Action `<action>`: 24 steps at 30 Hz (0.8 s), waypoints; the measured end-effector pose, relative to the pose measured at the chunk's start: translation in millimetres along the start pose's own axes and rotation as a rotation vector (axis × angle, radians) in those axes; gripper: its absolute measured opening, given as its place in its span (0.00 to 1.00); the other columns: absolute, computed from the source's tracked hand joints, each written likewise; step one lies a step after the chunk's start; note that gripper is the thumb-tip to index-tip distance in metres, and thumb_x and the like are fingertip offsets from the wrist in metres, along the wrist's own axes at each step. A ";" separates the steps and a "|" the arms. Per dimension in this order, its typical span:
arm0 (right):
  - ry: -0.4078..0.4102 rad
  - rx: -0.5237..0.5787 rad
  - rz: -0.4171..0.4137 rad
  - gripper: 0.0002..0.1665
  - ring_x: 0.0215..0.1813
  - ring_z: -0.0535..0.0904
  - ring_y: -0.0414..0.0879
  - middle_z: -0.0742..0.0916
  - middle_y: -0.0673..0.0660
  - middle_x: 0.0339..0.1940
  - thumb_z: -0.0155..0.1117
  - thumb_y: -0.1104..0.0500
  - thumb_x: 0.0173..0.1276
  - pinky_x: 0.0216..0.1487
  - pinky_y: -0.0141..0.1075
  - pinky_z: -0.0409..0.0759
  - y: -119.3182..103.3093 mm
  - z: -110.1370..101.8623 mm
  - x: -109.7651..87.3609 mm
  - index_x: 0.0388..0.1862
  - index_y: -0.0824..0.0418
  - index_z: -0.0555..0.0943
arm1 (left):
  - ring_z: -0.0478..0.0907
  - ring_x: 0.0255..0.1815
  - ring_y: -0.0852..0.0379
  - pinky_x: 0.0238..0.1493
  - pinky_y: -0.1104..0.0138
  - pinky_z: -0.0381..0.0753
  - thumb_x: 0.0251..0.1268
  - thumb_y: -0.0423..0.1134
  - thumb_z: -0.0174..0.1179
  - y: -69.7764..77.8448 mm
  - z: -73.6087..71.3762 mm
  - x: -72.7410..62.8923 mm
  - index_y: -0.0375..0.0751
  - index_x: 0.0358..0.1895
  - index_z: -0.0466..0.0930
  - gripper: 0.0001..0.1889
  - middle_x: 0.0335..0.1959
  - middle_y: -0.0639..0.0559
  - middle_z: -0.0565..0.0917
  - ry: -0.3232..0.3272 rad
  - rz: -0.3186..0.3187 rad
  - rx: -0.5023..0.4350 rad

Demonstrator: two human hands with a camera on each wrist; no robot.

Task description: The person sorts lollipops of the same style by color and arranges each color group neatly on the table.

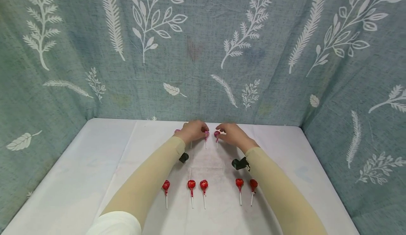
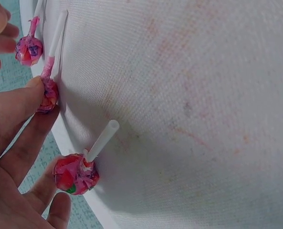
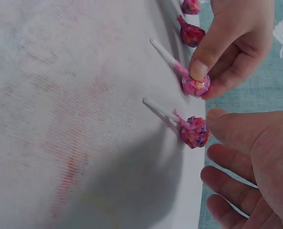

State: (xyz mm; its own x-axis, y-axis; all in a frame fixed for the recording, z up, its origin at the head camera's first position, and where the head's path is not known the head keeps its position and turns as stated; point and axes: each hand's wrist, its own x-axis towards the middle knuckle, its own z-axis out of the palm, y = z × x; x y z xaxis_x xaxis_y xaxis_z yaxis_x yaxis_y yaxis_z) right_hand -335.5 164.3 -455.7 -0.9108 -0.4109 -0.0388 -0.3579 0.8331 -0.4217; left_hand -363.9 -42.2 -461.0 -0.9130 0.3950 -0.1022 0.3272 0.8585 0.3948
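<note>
At the far edge of the white table, my left hand [image 1: 192, 130] pinches the head of a pink-wrapped lollipop [image 2: 49, 95] between thumb and finger, its white stick lying toward me. Just right of it lies a pink and purple lollipop [image 3: 194, 132]. My right hand [image 3: 248, 162] is beside that one, thumb tip right at its head and the other fingers loosely spread. Another pink lollipop [image 2: 76, 174] lies under my left hand's lower fingers, its head mostly hidden in the head view. One more pink lollipop [image 1: 177, 131] shows left of the left hand.
Several red lollipops [image 1: 204, 185] lie in a nearer row on the white table [image 1: 127, 178], sticks toward me, the rightmost close to my right sleeve. A green leaf-patterned cloth [image 1: 203, 51] hangs behind and at both sides. Dark wrist cameras [image 1: 240, 163] sit under the wrists.
</note>
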 end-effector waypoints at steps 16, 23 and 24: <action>0.015 0.014 -0.047 0.22 0.59 0.78 0.54 0.84 0.57 0.56 0.67 0.57 0.70 0.57 0.48 0.76 -5.0 -10.5 -25.8 0.61 0.58 0.81 | 0.78 0.54 0.50 0.59 0.47 0.68 0.66 0.47 0.64 -1.3 -4.2 -2.1 0.49 0.55 0.82 0.16 0.51 0.52 0.83 -0.006 0.084 -0.011; 0.043 0.020 -0.065 0.22 0.58 0.79 0.53 0.84 0.57 0.57 0.67 0.55 0.70 0.58 0.47 0.76 -15.5 -14.4 -40.9 0.62 0.57 0.81 | 0.75 0.61 0.49 0.61 0.51 0.70 0.64 0.53 0.66 -7.9 -17.3 -21.5 0.48 0.59 0.80 0.23 0.58 0.50 0.80 0.033 0.109 -0.096; 0.045 0.028 -0.068 0.22 0.59 0.79 0.52 0.84 0.56 0.58 0.67 0.55 0.70 0.58 0.47 0.76 -17.8 -14.7 -43.6 0.62 0.57 0.81 | 0.75 0.61 0.48 0.61 0.51 0.71 0.64 0.53 0.66 -9.4 -18.8 -25.5 0.48 0.59 0.80 0.24 0.58 0.50 0.80 0.041 0.116 -0.100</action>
State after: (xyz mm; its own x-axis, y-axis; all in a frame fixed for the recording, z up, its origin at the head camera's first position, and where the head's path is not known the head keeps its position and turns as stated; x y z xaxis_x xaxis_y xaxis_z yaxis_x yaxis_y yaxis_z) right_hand -292.5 172.7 -433.2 -0.8932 -0.4486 0.0316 -0.4140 0.7929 -0.4472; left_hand -348.2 -66.5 -445.0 -0.8802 0.4743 -0.0145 0.4070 0.7703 0.4908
